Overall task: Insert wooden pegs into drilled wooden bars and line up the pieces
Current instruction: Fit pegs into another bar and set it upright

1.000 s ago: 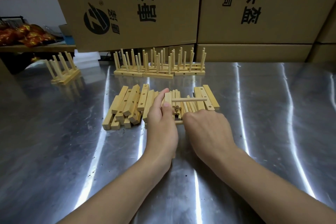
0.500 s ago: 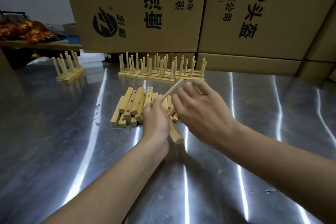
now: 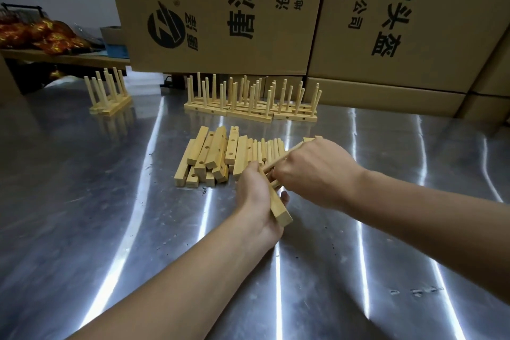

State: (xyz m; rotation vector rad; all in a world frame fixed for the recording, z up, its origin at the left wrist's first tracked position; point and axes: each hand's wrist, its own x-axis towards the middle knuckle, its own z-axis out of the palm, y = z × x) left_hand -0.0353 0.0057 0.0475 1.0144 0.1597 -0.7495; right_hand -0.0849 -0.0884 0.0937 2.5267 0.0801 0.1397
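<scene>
- Left hand [image 3: 258, 196] gripped a drilled wooden bar [image 3: 279, 207]. Its fingers were curled round the upper part, and the bar's lower end stuck out past the palm toward 5 o'clock.
- Right hand [image 3: 311, 171] was clenched on a wooden peg [image 3: 287, 154], pinched in curled fingers. The peg slanted up toward 2 o'clock, with its low end at the bar.
- Peg tip was hidden by fingers, so I couldn't tell if it was seated in a hole.
- Hands met near the centre of the steel table [image 3: 110, 201].
- Pile of loose bars [image 3: 209, 154] lay at 10 o'clock from the hands, and loose pegs [image 3: 265, 149] lay at 12 o'clock, just beyond the knuckles.
- Row of pegged bars [image 3: 248, 103] stood farther out at 12 o'clock, in front of the cartons [image 3: 220, 8].
- Smaller pegged group [image 3: 109, 95] stood at 10 o'clock, well apart.
</scene>
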